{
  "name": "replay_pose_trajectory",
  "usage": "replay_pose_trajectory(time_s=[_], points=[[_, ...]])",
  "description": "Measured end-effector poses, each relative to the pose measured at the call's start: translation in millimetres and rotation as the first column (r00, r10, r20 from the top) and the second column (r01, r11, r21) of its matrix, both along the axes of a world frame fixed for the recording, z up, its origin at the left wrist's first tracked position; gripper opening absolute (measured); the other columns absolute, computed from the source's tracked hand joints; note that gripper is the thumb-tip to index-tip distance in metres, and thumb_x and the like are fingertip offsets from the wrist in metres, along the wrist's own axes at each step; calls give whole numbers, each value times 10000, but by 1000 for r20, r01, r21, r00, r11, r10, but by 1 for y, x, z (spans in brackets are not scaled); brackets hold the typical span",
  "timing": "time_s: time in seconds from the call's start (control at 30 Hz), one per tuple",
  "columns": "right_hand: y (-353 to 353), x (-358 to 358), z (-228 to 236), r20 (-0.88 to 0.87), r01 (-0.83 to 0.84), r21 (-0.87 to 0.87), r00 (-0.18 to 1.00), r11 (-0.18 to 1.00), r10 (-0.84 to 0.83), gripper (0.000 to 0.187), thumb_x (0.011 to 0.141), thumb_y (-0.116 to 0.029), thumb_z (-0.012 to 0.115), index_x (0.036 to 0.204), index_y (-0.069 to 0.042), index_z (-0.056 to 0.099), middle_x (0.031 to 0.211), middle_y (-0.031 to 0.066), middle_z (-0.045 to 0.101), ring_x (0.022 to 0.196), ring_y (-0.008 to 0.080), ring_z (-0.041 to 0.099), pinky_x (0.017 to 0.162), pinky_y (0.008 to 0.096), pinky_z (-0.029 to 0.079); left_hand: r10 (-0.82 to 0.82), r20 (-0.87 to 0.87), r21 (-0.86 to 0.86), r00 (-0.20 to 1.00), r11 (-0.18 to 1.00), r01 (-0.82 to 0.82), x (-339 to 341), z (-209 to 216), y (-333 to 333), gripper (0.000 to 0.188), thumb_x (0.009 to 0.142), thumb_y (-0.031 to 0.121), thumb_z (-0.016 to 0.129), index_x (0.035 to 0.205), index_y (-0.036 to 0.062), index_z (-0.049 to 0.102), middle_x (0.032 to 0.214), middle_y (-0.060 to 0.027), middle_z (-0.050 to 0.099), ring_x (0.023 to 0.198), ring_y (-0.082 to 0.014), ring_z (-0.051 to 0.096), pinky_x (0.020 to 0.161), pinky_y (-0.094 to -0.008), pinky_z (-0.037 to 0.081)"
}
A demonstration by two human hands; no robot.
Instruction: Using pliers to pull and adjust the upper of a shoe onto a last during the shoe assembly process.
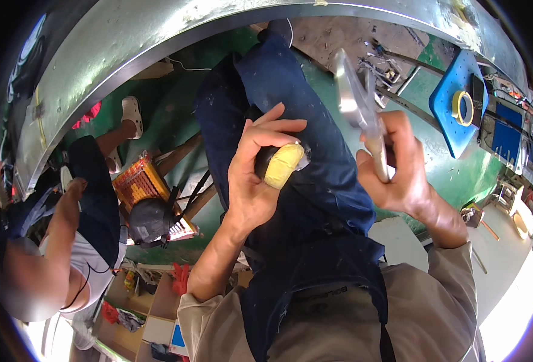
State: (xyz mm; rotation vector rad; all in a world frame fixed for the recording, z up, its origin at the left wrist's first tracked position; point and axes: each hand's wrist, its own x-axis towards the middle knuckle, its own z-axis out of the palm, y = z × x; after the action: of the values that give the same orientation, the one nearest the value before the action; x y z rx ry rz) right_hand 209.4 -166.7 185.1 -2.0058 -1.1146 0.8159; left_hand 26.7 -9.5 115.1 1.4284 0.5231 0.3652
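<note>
Camera: wide fisheye worn on the head, the left one of a side-by-side pair; upright, unmirrored.
Facing: steeply down over the shirt (333, 323) to the trousers (327, 175) and floor (432, 184).
Hands: left hand (245, 166) and right hand (404, 175) near the lens at mid-height, with the tool (353, 99); forearms enter from below.
Panel (115, 60): spans the top, bowed toward the rim.
Co-worker (91, 259): farther off, left edge, also seen from above.
Corners: dark, rounded.

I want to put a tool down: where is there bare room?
The metal surface along the top left looks mostly bare; so does the green floor between the right hand and blue board. Crowded: that board, bearing a tape roll.
</note>
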Motion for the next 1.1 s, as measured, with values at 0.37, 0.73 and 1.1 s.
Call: replay_pose_trajectory(time_s=[0.37, 0.73, 1.1], points=[[3, 0, 5, 16, -149, -47, 989, 988, 150, 408, 740, -27, 748, 1094, -78, 552, 874, 50, 654, 688, 225, 707, 594, 372, 566, -61, 149, 192, 987, 981, 32, -2, -13, 11, 318, 883, 31, 694, 1165, 111, 572, 1283, -149, 671, 1423, -374, 465, 1216, -566, 169], [1, -7, -25, 93, -166, 60, 983, 984, 161, 430, 730, -29, 755, 1121, -40, 576, 770, 65, 610, 598, 164, 632, 575, 301, 517, -57, 108, 102, 992, 994, 46, -2, -7, 13, 527, 898, 60, 694, 1359, 71, 440, 1286, -146, 646, 1466, -358, 384, 1237, -524, 137], [1, -8, -9, 63, -121, 38, 991, 992, 118, 392, 727, -50, 743, 1068, -74, 552, 830, 78, 657, 670, 289, 697, 616, 415, 558, -107, 24, -42, 994, 993, 108, -4, 7, 10, 730, 925, 115, 686, 1541, 21, 305, 1514, -192, 430, 1302, -233, 516, 1114, -367, 405]])
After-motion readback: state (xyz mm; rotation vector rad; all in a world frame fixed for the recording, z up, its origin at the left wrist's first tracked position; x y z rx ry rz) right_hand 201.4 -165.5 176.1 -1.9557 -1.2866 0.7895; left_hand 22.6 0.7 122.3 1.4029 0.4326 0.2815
